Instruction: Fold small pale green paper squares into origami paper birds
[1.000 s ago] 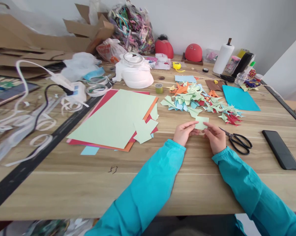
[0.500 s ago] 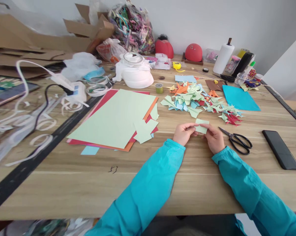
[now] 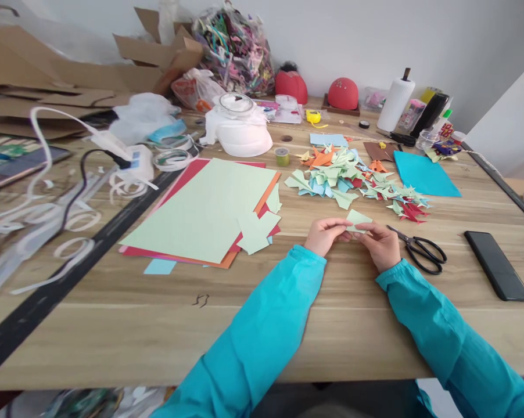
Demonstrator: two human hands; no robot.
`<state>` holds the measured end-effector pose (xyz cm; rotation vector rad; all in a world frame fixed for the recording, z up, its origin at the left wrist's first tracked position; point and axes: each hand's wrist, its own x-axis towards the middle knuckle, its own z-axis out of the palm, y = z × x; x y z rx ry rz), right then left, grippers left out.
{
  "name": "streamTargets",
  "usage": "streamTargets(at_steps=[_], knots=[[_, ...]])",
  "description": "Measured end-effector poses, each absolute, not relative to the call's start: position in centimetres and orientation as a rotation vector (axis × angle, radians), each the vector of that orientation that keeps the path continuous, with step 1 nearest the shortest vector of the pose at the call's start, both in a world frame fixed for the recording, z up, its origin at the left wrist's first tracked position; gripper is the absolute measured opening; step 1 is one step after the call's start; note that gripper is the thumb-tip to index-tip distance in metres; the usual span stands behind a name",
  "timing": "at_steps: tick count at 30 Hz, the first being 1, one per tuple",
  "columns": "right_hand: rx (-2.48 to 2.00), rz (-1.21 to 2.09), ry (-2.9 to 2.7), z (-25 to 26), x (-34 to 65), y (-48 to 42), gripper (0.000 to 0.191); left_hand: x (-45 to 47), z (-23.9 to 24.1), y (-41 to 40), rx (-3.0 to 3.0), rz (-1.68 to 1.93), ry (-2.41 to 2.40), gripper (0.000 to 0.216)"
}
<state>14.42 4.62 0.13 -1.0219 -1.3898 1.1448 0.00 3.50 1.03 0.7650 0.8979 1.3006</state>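
Left hand (image 3: 327,235) and right hand (image 3: 381,247) both have fingers pinched on the small green paper (image 3: 358,219), lying crosswise between them, scissors (image 3: 419,248) just beside the right.

Pretty bright, soft and even light, no harsh hotspots. Where the left hand (image 3: 327,235) and right hand (image 3: 381,245) pinched the green paper piece (image 3: 356,219) it was all sharp, with only faint shadows on the table (image 3: 332,325) under the grip and under the scissors (image 3: 421,249) just right of it. The phone (image 3: 497,264) further right had a dull sheen. Far left of the grip the white strips (image 3: 70,220) looked stretched and smeary, and the table's edges bowed, classic wide-angle.
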Motion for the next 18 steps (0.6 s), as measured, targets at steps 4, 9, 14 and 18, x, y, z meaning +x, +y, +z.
streamTargets(at_steps=[4, 9, 14, 18], knots=[[-1.041, 1.132, -1.359, 0.47, 14.35, 4.59, 0.021, 0.04, 1.32, 3.4, 0.832, 1.298, 0.91, 0.025], [-1.013, 1.13, -1.309, 0.99, 14.21, 4.41, 0.022, 0.1, 1.7, 3.2, 0.868, 1.36, 1.007, 0.026], [-1.019, 1.047, -1.323, 1.03, 14.22, 4.37, 0.013, 0.18, 1.87, 3.07, 0.905, 1.368, 1.032, 0.024], [-1.053, 1.064, -1.249, 0.81, 14.22, 4.48, 0.017, 0.4, 1.92, 2.98, 0.905, 1.369, 1.043, 0.024]])
